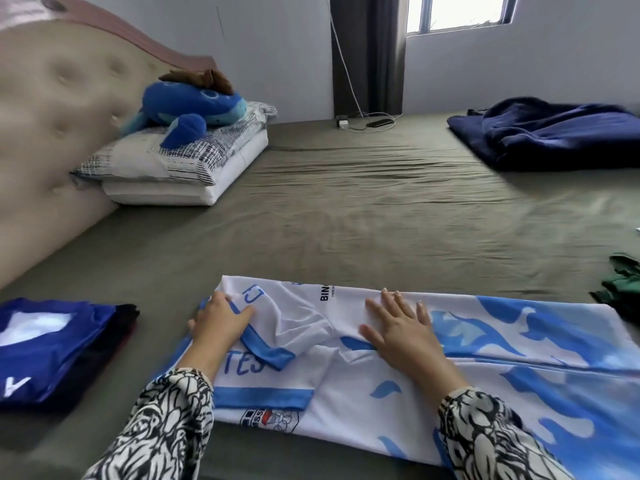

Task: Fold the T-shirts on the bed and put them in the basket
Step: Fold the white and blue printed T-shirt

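Note:
A white and light-blue T-shirt [519, 348] lies along the near edge of the bed, folded lengthwise into a long strip with its sleeves turned in. My left hand [218, 323] rests at its collar end, fingers pinching the blue collar trim. Flat on the middle of the shirt, my right hand [401, 330] presses down with fingers spread. A stack of folded shirts [52, 348], a blue one on top, sits on the bed to the left. No basket is in view.
The olive bed sheet [346, 209] stretches ahead. Pillows [173, 168] with a blue plush toy [187, 105] lie against the headboard at left. A dark blue blanket [554, 133] sits far right, a green garment [623, 285] at the right edge, a charger [367, 123] by the wall.

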